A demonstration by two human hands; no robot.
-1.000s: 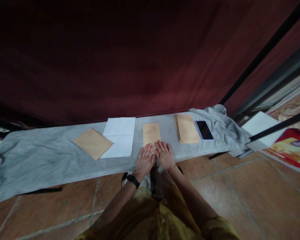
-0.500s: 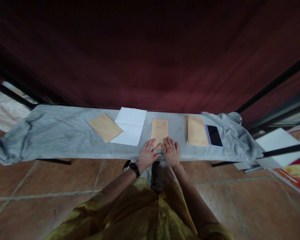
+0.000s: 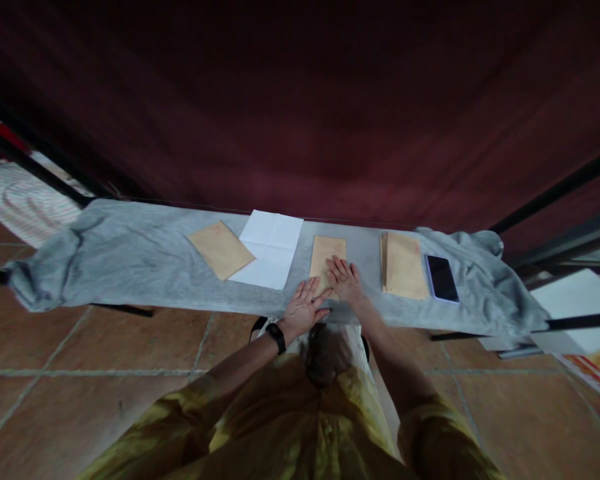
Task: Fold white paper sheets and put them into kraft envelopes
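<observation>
A brown envelope (image 3: 325, 252) lies on a grey cloth (image 3: 130, 257) that covers a low bench. My right hand (image 3: 345, 281) lies flat on the near half of this envelope, fingers spread. My left hand (image 3: 305, 308) rests open on the cloth just left of the envelope's near corner, with a black band on its wrist. A white creased sheet (image 3: 270, 248) lies to the left, overlapping a second brown envelope (image 3: 221, 249). A stack of brown envelopes (image 3: 403, 273) sits to the right, beside a dark phone (image 3: 441, 278).
A dark red curtain hangs behind the bench. Black metal bars cross at both sides. A white board (image 3: 575, 301) and a colourful printed sheet lie on the floor at the right. The floor is brown tile. The cloth bunches at both ends.
My right hand has slid forward onto the middle envelope, while my left hand stays near its lower corner. The view has shifted left and down.
</observation>
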